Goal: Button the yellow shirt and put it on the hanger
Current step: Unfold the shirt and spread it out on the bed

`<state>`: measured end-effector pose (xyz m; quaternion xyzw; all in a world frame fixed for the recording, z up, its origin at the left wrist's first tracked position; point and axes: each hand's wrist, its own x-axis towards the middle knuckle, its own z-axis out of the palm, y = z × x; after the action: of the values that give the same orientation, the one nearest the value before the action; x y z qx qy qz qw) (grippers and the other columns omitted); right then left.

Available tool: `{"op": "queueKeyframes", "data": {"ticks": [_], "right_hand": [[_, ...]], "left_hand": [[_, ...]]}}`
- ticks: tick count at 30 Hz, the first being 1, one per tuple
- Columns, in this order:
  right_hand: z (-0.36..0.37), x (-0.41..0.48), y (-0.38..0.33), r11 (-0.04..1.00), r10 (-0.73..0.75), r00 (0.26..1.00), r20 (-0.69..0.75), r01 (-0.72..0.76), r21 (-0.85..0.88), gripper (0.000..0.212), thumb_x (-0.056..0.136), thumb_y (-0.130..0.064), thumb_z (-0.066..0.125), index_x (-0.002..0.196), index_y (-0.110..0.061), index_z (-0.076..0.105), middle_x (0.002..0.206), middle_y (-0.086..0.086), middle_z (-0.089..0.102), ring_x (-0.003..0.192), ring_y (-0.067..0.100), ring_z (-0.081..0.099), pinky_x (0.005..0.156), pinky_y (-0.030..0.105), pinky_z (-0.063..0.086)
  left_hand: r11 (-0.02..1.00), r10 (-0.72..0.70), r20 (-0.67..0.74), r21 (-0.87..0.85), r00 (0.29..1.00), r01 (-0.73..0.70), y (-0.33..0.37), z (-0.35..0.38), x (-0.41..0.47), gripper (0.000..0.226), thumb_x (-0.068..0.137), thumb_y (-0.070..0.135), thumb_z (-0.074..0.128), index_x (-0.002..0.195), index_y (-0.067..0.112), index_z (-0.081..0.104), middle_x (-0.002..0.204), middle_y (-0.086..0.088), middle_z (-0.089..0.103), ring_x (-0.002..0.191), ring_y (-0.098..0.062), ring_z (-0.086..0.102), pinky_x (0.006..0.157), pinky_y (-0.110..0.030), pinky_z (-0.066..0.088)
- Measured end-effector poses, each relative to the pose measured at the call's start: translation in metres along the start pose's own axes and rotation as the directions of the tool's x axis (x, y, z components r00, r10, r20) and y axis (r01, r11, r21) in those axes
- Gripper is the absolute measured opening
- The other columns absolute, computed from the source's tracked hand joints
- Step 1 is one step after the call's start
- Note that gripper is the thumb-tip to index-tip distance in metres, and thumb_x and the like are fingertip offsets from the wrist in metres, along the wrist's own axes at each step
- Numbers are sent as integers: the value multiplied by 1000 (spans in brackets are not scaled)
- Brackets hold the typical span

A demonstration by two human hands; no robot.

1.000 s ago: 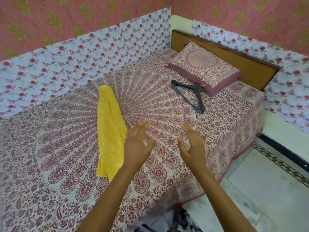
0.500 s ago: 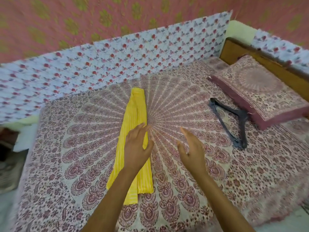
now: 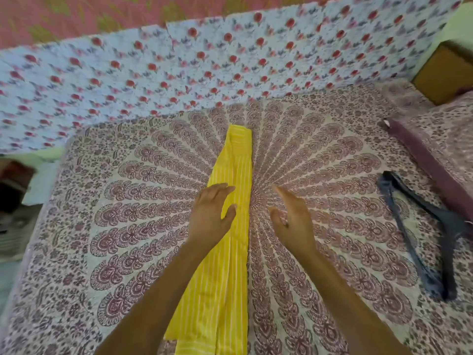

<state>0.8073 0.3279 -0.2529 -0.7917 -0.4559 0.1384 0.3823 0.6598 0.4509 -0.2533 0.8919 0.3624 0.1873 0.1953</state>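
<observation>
The yellow striped shirt (image 3: 230,252) lies folded into a long narrow strip down the middle of the patterned bedspread (image 3: 128,226). My left hand (image 3: 211,216) hovers over the strip's left side, fingers straight, holding nothing. To the right of the shirt, my right hand (image 3: 291,219) is held over the bedspread with relaxed fingers, also holding nothing. The dark hanger (image 3: 422,234) lies flat on the bed at the right, well away from both hands.
A patterned pillow (image 3: 445,155) sits at the right edge beside the wooden headboard (image 3: 445,73). A floral cloth (image 3: 204,67) covers the wall behind the bed. The bed's left edge drops to the floor (image 3: 15,226).
The view has swung left and closer, so the shirt now lies centred under my arms. Both hands have come nearer the shirt, the left one now over it. Nothing was picked up.
</observation>
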Motion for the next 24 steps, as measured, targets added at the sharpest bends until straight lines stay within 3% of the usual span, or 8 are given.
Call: {"op": "queueKeyframes", "data": {"ticks": [3, 6, 10, 15, 19, 21, 24], "right_hand": [[33, 43, 18, 1000, -23, 999, 49, 22, 12, 51, 89, -30, 41, 137, -15, 40, 139, 5, 49, 128, 19, 43, 106, 31, 28], [70, 80, 51, 999, -19, 994, 107, 14, 45, 52, 89, -34, 40, 137, -15, 40, 139, 5, 49, 129, 20, 44, 109, 41, 35], [106, 122, 90, 998, 5, 989, 146, -15, 67, 46, 91, -20, 47, 136, -12, 42, 137, 8, 50, 128, 20, 45, 108, 42, 37], [149, 170, 128, 999, -21, 980, 198, 12, 49, 46, 90, -21, 47, 135, -9, 44, 135, 9, 53, 122, 25, 53, 103, 40, 43], [172, 195, 147, 996, 4, 976, 216, -22, 83, 42, 90, -22, 49, 131, -11, 49, 124, 6, 62, 95, 34, 64, 88, 44, 52], [182, 204, 154, 996, -4, 972, 236, -18, 91, 44, 89, -24, 46, 130, -11, 50, 126, 6, 61, 103, 31, 63, 90, 44, 51], [200, 219, 161, 996, 2, 968, 250, -25, 88, 42, 91, -21, 47, 131, -8, 48, 131, 10, 57, 119, 24, 55, 99, 40, 46]], "left_hand": [[997, -68, 23, 33, 997, 67, -31, 17, 37, 44, 88, 38, 45, 124, 15, 57, 127, -6, 59, 118, -28, 52, 98, -41, 42], [987, -159, 49, 28, 986, 158, -65, 50, 70, 38, 91, 30, 52, 126, 16, 55, 130, -6, 57, 119, -28, 51, 95, -37, 43], [967, -253, 93, 54, 963, 248, -110, 99, 114, 38, 92, 30, 51, 127, 16, 53, 130, -7, 56, 116, -30, 54, 92, -38, 44], [829, -547, 140, -49, 825, 557, -159, 153, 163, 49, 90, 33, 57, 134, 14, 46, 135, -11, 51, 122, -30, 50, 96, -40, 42], [704, -657, 238, -145, 715, 695, -188, 188, 197, 54, 84, 29, 67, 132, 12, 49, 127, -12, 58, 118, -30, 53, 93, -37, 42], [677, -657, 215, -255, 723, 691, -193, 200, 207, 45, 84, 16, 66, 127, 10, 54, 114, -12, 66, 112, -27, 58, 90, -34, 45], [726, -601, 182, -282, 778, 627, -188, 215, 214, 33, 88, 2, 55, 120, 5, 60, 109, -14, 68, 107, -25, 61, 84, -25, 43]]}}
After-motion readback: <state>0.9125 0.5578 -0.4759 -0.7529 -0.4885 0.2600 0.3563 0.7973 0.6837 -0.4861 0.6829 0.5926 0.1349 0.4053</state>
